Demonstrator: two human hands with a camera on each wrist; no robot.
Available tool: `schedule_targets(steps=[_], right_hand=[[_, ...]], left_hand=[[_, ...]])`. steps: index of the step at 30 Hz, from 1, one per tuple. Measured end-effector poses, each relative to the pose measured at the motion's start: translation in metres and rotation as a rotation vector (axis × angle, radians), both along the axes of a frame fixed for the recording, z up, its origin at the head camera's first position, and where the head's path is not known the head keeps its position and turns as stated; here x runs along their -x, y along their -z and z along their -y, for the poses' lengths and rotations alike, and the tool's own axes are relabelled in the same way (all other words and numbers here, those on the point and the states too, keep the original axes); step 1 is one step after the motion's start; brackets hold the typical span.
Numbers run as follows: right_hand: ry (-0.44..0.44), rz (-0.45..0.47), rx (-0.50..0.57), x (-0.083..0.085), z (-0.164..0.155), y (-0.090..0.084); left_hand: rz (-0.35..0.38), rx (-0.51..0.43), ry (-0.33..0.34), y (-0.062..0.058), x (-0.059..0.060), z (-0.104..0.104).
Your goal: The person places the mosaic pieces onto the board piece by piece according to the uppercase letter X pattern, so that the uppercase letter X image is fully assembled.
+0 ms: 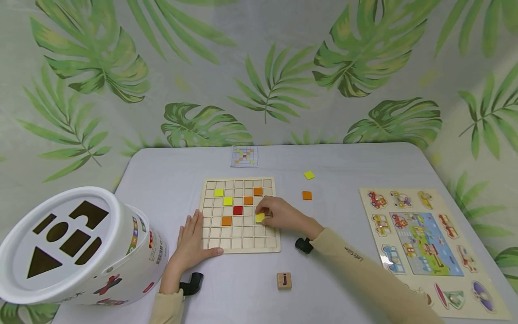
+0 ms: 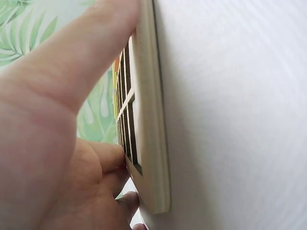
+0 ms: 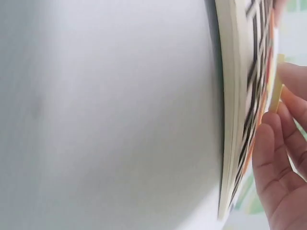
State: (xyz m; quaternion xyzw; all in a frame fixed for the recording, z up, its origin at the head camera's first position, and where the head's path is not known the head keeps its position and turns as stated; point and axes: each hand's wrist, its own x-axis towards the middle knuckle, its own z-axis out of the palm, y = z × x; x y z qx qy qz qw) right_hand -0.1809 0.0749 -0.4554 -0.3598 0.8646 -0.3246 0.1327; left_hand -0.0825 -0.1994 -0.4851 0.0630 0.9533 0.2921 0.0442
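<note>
A wooden grid board (image 1: 243, 243) lies on the table with several coloured square tiles in its cells, among them a red tile (image 1: 238, 210) and an orange tile (image 1: 226, 221). My left hand (image 1: 192, 245) rests at the board's lower left corner, fingers stretched along the left edge and thumb on the near edge. Over the right part of the grid, my right hand (image 1: 285, 213) pinches a yellow tile (image 1: 260, 218) between thumb and fingers. In the right wrist view this tile (image 3: 277, 91) stands tilted, just above the board's surface.
A small pattern card (image 1: 244, 156) lies behind the board. Loose yellow (image 1: 309, 175) and orange (image 1: 307, 195) tiles lie to its right. A white shape-sorter bucket (image 1: 139, 252) stands left, a picture puzzle (image 1: 429, 243) lies right, and a wooden letter block (image 1: 284, 281) sits in front.
</note>
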Motion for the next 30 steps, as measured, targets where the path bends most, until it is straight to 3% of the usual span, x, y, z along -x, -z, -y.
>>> schedule_targets(steps=[23, 30], right_hand=[[-0.038, -0.041, -0.049, -0.005, 0.033, 0.004], [-0.050, -0.010, -0.031, -0.005, 0.030, 0.003]], left_hand=[[0.006, 0.010, 0.003, 0.000, 0.000, 0.000], [0.013, 0.004, 0.000, 0.000, 0.000, 0.000]])
